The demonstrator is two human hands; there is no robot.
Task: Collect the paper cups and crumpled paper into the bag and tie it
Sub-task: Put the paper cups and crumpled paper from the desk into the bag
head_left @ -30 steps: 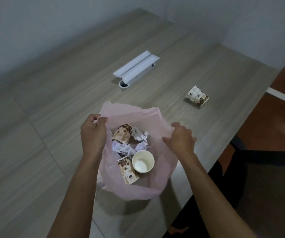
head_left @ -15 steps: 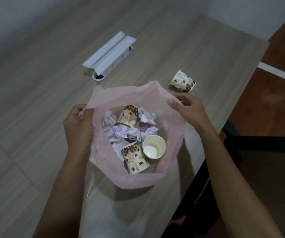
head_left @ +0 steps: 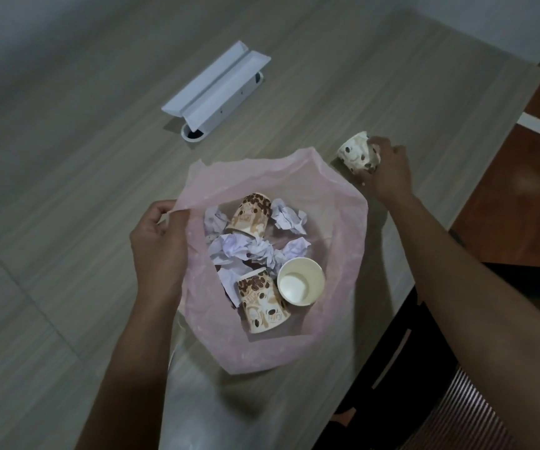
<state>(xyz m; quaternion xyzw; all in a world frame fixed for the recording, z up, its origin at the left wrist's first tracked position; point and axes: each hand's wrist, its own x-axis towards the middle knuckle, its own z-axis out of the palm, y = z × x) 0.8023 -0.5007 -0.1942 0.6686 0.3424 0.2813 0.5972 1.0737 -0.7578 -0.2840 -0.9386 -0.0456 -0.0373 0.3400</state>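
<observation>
Now: last cup taken at bag's far right

Right hand (head_left: 388,175) curled round the last paper cup (head_left: 358,154), apparently lying sideways on the table (head_left: 67,222) just beyond the pink bag (head_left: 343,241). Left hand (head_left: 158,241) pinched the bag's left rim, mouth open toward the cup.

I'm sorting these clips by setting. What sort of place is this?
Probably an office or meeting room. The long wood-grain table has a built-in white cable port with its flap open, a dark chair stands at its edge, and the walls are plain. The litter is coffee-print paper cups.
</observation>
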